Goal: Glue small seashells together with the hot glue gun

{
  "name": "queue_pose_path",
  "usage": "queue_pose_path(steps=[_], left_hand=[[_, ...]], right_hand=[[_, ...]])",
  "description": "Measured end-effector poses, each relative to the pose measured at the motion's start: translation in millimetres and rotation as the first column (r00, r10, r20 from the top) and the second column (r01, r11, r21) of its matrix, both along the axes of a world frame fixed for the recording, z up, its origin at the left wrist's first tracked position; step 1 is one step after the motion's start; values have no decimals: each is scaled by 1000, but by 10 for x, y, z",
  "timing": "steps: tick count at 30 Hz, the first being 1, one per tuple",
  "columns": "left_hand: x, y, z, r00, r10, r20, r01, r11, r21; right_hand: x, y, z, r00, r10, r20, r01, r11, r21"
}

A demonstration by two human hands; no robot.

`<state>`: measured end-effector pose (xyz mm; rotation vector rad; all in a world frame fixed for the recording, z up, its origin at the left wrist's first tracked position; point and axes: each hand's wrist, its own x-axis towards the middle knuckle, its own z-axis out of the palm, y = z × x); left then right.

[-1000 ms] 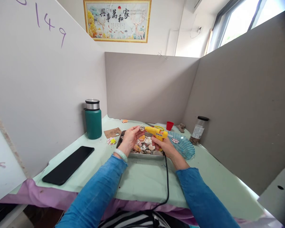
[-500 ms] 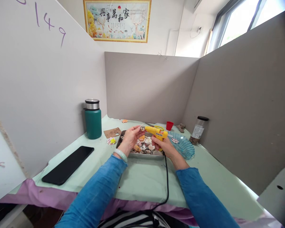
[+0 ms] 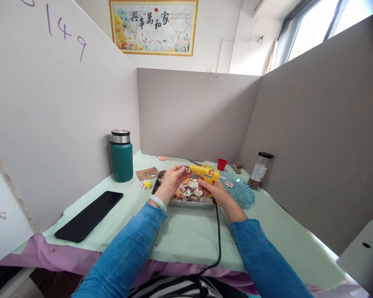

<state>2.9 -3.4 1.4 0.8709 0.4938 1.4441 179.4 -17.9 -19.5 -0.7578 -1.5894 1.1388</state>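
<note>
My right hand (image 3: 216,189) grips a yellow glue gun (image 3: 204,172), its nozzle pointing left toward my left hand. My left hand (image 3: 173,179) pinches a small shell (image 3: 187,169) right at the nozzle tip. Both hands hover over a metal tray (image 3: 186,202) filled with several mixed shells. The gun's black cord (image 3: 219,231) runs down over the table's front edge. A blue shell-shaped glass dish (image 3: 240,191) sits just right of my right hand, with a small patterned shell in it.
A green flask (image 3: 122,156) stands at the left wall, a black phone (image 3: 89,215) lies nearer me. A brown card (image 3: 147,173), a small decorated shell piece (image 3: 146,184), a red cup (image 3: 222,164) and a jar (image 3: 260,169) sit around the tray. Grey partitions enclose the table.
My left hand has shifted slightly right and down, closing in on the gun's nozzle. The right hand and glue gun have stayed almost still.
</note>
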Motion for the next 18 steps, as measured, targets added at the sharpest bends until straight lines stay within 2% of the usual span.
queue_pose_path(steps=[18], left_hand=[[15,-16,11,1000,7,8,-7,1000,13]], right_hand=[[-3,21,-23,997,-75,-30,75,997,31]])
